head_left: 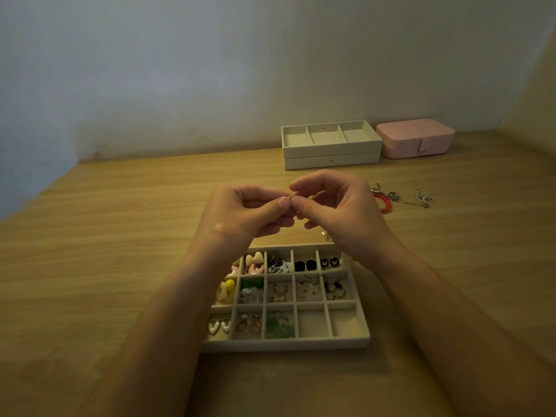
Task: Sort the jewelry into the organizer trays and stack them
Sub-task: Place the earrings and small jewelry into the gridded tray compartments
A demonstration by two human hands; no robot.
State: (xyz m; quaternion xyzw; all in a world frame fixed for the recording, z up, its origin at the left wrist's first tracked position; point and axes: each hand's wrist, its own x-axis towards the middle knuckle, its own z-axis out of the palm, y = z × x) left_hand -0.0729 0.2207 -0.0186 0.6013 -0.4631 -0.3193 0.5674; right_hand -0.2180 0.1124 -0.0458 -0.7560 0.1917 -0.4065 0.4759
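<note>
A beige grid tray lies on the wooden table in front of me, most compartments holding earrings; two at the bottom right look bare. Above its far edge, my left hand and my right hand meet fingertip to fingertip, both pinching a small thin metal earring, mostly hidden by the fingers. Two stacked beige trays stand at the back by the wall, the top one with three long compartments. Loose jewelry, a red bead bracelet and silver chains, lies to the right of my right hand.
A closed pink jewelry box with a snap strap sits right of the stacked trays against the wall. A small silvery piece rests on the table under my right hand. The wall runs along the table's back and left.
</note>
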